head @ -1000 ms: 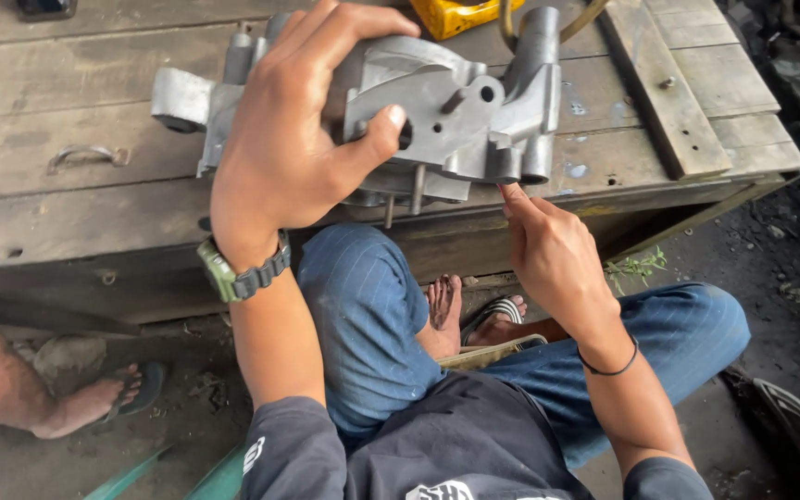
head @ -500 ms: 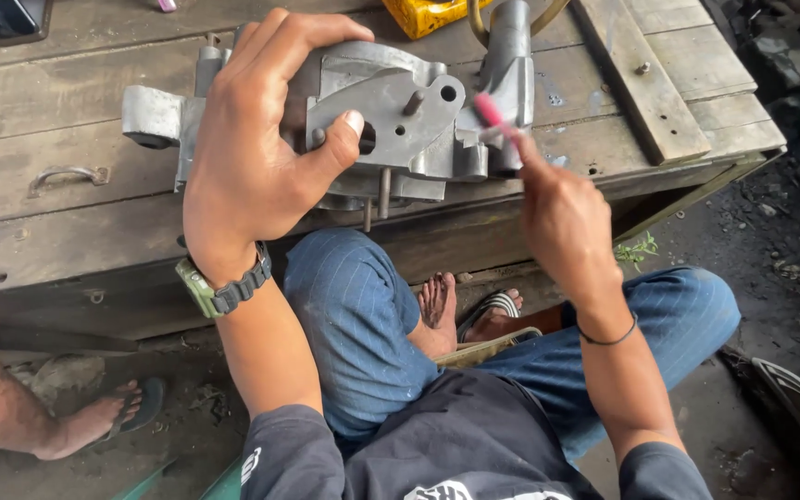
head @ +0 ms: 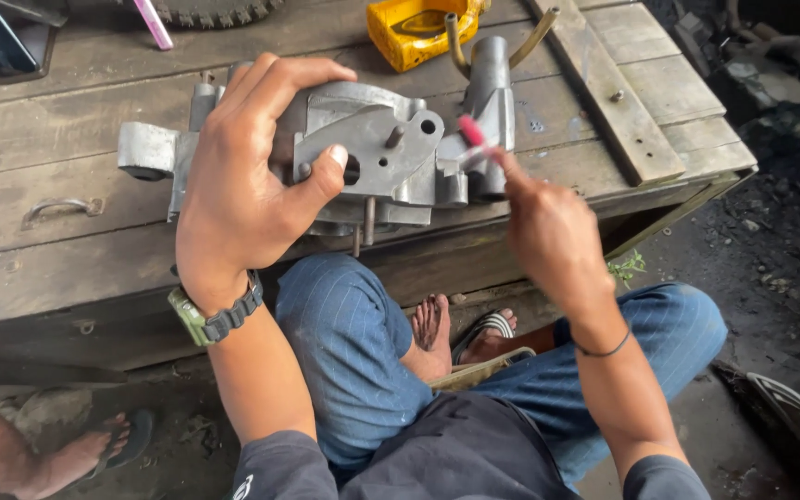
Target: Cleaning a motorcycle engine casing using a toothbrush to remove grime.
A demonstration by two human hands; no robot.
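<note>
A grey cast-metal engine part rests on the near edge of a worn wooden table. My left hand lies over its left side and grips it, thumb against its face. My right hand holds a small pink-handled brush, its tip at the right end of the casting, beside a tubular boss. I sit cross-legged in blue jeans below the table.
A yellow metal piece and a bent rod lie behind the casting. A pink pen and a dark object are at the far left. Another person's sandalled foot is at lower left. A wooden plank lies on the right.
My right hand rose from below the table edge, now holding the pink brush against the casting's right end. My left hand kept its grip on the casting.
</note>
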